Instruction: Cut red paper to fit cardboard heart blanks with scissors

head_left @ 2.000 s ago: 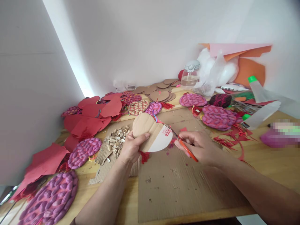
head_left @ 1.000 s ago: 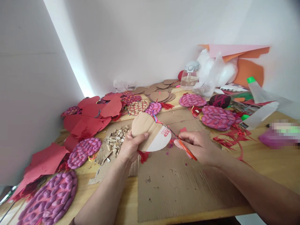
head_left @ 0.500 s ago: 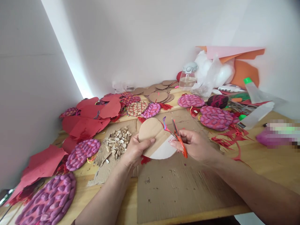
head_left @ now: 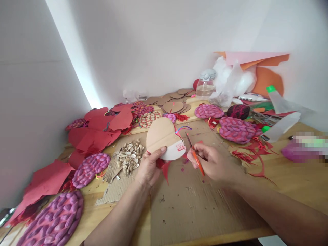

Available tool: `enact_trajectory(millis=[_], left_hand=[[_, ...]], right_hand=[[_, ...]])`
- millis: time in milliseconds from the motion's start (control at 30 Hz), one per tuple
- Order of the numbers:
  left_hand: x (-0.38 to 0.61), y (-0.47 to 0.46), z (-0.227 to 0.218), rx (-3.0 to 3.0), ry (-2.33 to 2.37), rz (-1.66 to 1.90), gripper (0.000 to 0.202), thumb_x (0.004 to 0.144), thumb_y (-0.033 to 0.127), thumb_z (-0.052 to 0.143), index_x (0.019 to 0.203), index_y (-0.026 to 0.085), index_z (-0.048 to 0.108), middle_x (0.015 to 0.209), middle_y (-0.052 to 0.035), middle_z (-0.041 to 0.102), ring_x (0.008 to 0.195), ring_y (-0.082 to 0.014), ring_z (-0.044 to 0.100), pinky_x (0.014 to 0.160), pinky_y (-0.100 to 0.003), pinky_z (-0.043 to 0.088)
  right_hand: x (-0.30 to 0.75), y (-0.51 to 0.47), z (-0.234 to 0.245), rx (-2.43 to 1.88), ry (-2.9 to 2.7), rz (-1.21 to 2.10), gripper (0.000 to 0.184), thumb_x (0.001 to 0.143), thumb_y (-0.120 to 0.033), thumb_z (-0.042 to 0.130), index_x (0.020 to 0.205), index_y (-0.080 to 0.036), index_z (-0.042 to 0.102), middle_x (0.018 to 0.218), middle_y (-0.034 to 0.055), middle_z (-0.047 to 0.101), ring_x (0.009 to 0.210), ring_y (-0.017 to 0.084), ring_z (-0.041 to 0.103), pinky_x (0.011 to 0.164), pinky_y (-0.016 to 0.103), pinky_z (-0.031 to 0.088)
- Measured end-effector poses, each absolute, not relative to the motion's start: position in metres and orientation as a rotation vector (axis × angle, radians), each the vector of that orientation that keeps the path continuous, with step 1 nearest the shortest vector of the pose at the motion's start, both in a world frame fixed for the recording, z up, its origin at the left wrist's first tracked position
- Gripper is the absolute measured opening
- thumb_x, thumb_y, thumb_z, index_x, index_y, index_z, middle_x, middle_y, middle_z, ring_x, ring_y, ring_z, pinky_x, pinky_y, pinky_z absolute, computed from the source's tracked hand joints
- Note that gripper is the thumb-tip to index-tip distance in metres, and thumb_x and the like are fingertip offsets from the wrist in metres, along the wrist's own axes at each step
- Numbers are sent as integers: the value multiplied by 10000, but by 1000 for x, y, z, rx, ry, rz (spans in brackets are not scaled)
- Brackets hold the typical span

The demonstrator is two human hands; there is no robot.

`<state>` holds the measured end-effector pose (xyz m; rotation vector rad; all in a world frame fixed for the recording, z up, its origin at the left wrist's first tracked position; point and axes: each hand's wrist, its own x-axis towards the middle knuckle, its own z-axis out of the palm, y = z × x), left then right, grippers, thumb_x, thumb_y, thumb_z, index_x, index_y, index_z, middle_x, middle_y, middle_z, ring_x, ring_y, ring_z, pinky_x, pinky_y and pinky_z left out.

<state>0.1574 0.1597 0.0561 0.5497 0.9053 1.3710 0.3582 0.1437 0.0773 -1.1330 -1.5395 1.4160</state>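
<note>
My left hand (head_left: 150,168) is closed on a cardboard heart (head_left: 164,137), thumb on its lower edge, holding it tilted up above the table. The heart is brown with a white patch and a red label at its lower right; a coloured string loop and a red paper strip hang from it. My right hand (head_left: 214,164) is closed on small orange-handled scissors (head_left: 194,155). Their blades point up and left, close to the heart's right edge.
A large cardboard sheet (head_left: 205,205) covers the wooden table under my hands. A pile of nut shells (head_left: 129,155) lies left, among pink shell-covered hearts (head_left: 89,164) and red paper (head_left: 98,128). Cardboard hearts (head_left: 176,106), a bottle (head_left: 205,85), yarn (head_left: 238,111) and glue stand behind.
My left hand has turned the heart more upright and raised it. The scissors came away from its edge and the blades now point upward. A red paper strip now hangs below the heart.
</note>
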Motion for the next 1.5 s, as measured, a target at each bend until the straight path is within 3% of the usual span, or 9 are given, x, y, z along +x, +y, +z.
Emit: enact_trajectory(millis=[267,600,733,1067,1300,1500], left_hand=[[149,164,58,629,903,1420,546,625,172,882,1139,170,698,908,-39,773,634,-156,701,443,-193,528],[154,160,58,676,925,1381,618,642,205,886,1221,186,674,1041,-67,778,726,-172,727,505,-199,544],[156,159,59,674,918,1377,628,639,203,886,1229,193,670,1079,-81,773,770,-185,735,530,-197,554],[157,158,61,646,883,1393,594,637,156,886,1194,191,684,1018,-63,781,741,-147,722,585,-177,568],[156,159,57,672,917,1367,630,640,206,891,1228,190,666,1048,-68,775,694,-160,720,455,-185,523],[157,161,57,652,906,1387,646,620,189,901,1222,192,669,1050,-78,778,818,-189,744,641,-216,591]], right_hand=[[362,142,77,-1218,-1618,1422,416,817,-374,716,654,-223,365,577,-77,362,543,92,315,513,271,203],[361,140,83,-1177,-1579,1482,431,828,-481,700,658,-221,401,591,-56,418,549,106,390,512,265,243],[361,141,81,-1216,-1578,1491,461,832,-526,687,659,-225,385,561,-57,422,519,101,358,500,264,238],[361,141,81,-1237,-1594,1459,459,834,-548,685,662,-220,414,560,-51,451,515,102,377,498,266,235],[361,142,79,-1228,-1593,1457,484,833,-590,669,648,-227,407,518,-59,422,477,102,361,486,276,223],[364,142,75,-1249,-1611,1429,464,853,-573,657,658,-225,420,531,-59,435,481,101,369,477,269,242]])
